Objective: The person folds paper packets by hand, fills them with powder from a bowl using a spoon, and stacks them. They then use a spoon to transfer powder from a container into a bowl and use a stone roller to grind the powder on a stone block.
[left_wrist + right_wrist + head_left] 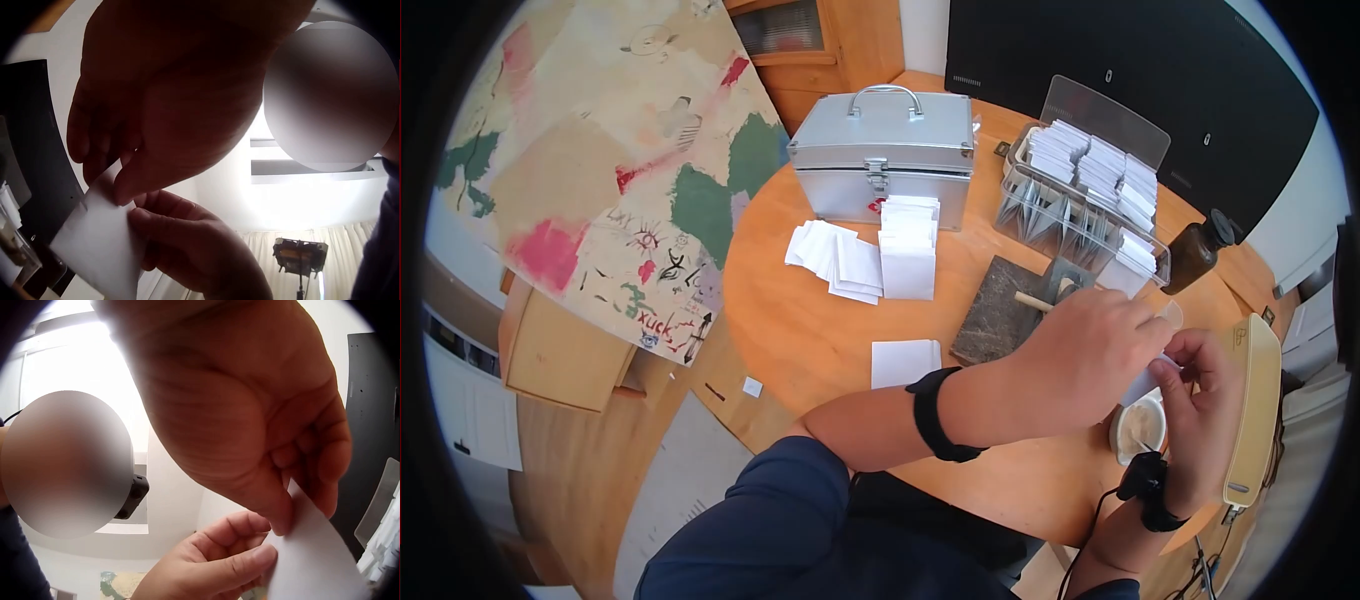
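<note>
Both hands meet at the right side of the round table over a small piece of white paper (100, 237), which looks like a flat paper envelope. My left hand (1090, 350) pinches its upper corner between thumb and fingers. Lower down, the thumb and fingers of my right hand (1200, 390) pinch its edge, close beside the left thumb. In the right wrist view the paper (312, 556) hangs down from the fingertips. Just below the hands stands a white bowl (1118, 440) with pale paste and a thin stick in it.
White sheets (905, 362), a packet stack (908, 270) and spread packets (855, 265) lie on the table (770, 340). Behind them stands a silver case (880, 150). A dark stone slab (990, 310), clear packet box (1090, 215), dark bottle (1195, 255) and yellow case (1250, 410) stand around the hands.
</note>
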Available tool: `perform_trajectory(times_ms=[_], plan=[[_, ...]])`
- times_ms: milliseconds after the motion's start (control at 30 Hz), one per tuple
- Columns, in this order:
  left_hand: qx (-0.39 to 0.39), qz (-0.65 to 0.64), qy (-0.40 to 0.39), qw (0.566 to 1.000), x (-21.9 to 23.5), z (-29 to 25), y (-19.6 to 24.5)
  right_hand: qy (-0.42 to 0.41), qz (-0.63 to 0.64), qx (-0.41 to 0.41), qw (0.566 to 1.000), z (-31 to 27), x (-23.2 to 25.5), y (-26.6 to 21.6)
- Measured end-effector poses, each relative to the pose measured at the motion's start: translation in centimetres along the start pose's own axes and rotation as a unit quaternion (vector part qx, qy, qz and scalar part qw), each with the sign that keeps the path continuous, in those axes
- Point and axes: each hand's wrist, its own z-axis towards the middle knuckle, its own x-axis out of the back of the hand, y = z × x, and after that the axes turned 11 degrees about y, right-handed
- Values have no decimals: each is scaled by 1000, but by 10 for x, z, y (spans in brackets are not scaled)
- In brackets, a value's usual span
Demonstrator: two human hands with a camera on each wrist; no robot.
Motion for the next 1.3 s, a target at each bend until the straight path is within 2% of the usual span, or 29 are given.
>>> perform_trajectory(times_ms=[67, 167, 233, 300, 400, 500, 533, 667, 700, 733, 867, 933, 967, 1033, 1067, 1167, 1300], plan=[[12, 15, -49, 999, 12, -5, 4, -41, -21, 33, 998, -2, -3, -2], [26, 29, -80, 996, 42, -10, 8, -51, -7, 62, 997, -5, -7, -11], [37, 103, -76, 991, 72, -19, 1, -42, -7, 65, 997, -5, -1, -9], [97, 213, -69, 970, 108, -31, -16, -38, 1, 67, 997, -6, 7, -12], [147, 327, -18, 933, 160, -44, -38, -10, 2, 65, 998, -8, 13, -15], [195, 382, 3, 903, 186, -61, -63, -7, -6, 83, 997, -9, 16, -18], [216, 403, 10, 889, 189, -67, -71, -6, -4, 85, 996, -10, 16, -18], [213, 429, 8, 878, 186, -87, -91, -12, 9, 82, 997, -12, 15, -19], [223, 437, -16, 871, 184, -90, -92, -13, 7, 81, 997, -13, 16, -19], [232, 445, -40, 864, 181, -92, -92, -11, 1, 85, 996, -13, 16, -20], [203, 464, -25, 862, 172, -90, -71, 4, -8, 85, 996, -13, 18, -23], [222, 418, -123, 872, 169, -85, -60, 0, -3, 77, 997, -13, 19, -23], [224, 415, -126, 873, 165, -86, -53, -2, 8, 76, 997, -12, 19, -23], [215, 305, -277, 886, 151, -96, -35, -1, 8, 79, 997, -12, 18, -22], [225, 274, -330, 875, 146, -98, -30, 3, 11, 86, 996, -12, 18, -21], [179, 260, -328, 890, 135, -115, -33, -1, 18, 81, 997, -12, 19, -21], [214, 276, -364, 863, 131, -117, -34, -3, 11, 97, 995, -12, 19, -18]])
